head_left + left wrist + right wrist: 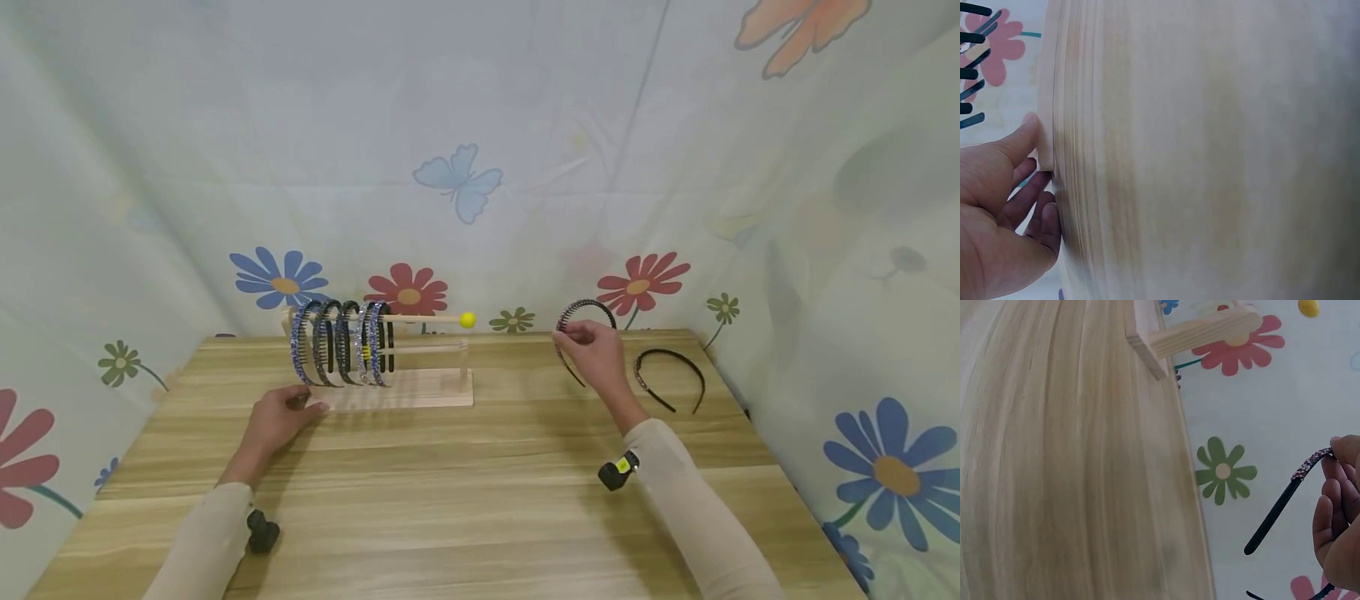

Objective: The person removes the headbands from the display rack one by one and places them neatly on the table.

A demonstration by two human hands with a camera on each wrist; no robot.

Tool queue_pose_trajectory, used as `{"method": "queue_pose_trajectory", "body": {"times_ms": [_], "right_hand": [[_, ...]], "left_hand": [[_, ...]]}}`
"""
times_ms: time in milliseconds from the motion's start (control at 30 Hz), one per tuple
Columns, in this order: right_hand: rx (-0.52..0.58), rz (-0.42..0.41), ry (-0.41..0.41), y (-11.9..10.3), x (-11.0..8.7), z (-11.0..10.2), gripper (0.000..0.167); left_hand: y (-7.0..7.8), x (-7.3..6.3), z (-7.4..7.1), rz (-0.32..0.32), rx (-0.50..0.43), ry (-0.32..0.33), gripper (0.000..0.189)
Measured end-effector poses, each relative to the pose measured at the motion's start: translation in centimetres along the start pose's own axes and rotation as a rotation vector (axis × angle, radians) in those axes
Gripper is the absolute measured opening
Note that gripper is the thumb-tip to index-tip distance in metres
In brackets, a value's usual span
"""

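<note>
On the left stands a wooden headband stand (435, 392). Several headbands (343, 346) with blue, dark and silvery beads hang on its upper rod. My left hand (277, 421) holds the left end of the stand's base, thumb on the front edge; in the left wrist view that base (1047, 94) meets the thumb and fingers. To the right, my right hand (600, 354) pinches a black toothed headband (573, 308) by its beaded side, raised above the table. One dark end of this headband (1275, 515) points down in the right wrist view.
Another black headband (686, 360) lies on the table right of my right hand. A yellow ball (468, 320) caps the rod's right end. Behind the wooden table (465, 500) hangs a flower-printed curtain (525, 92).
</note>
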State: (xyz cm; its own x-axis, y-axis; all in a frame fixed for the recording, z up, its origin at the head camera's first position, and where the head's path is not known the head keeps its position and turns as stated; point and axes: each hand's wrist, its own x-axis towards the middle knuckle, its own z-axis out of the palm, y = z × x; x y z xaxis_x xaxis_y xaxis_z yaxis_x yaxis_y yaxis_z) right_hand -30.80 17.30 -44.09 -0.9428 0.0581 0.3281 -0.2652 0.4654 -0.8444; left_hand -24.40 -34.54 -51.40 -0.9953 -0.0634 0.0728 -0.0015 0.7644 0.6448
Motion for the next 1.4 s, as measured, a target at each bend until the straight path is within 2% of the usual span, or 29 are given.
{"method": "queue_pose_trajectory", "body": {"times_ms": [133, 400, 833, 1100, 1400], "right_hand": [[0.0, 0.024, -0.001, 0.8, 0.2, 0.0, 0.028], [-0.065, 0.089, 0.002, 2.9, 0.7, 0.0, 0.034], [-0.166, 0.12, 0.016, 5.2, 1.2, 0.1, 0.032], [-0.225, 0.15, 0.004, 5.9, 1.3, 0.1, 0.033], [-0.24, 0.207, -0.021, 6.3, 1.6, 0.4, 0.033]], "left_hand": [[-0.1, 0.1, 0.0, -0.002, 0.006, -0.001, 0.064], [-0.1, 0.2, 0.0, -0.004, 0.001, -0.009, 0.063], [0.0, 0.0, -0.1, -0.002, -0.003, -0.004, 0.064], [-0.1, -0.1, -0.1, -0.005, -0.005, -0.007, 0.064], [-0.2, 0.1, 0.0, 0.001, 0.01, -0.005, 0.065]]}}
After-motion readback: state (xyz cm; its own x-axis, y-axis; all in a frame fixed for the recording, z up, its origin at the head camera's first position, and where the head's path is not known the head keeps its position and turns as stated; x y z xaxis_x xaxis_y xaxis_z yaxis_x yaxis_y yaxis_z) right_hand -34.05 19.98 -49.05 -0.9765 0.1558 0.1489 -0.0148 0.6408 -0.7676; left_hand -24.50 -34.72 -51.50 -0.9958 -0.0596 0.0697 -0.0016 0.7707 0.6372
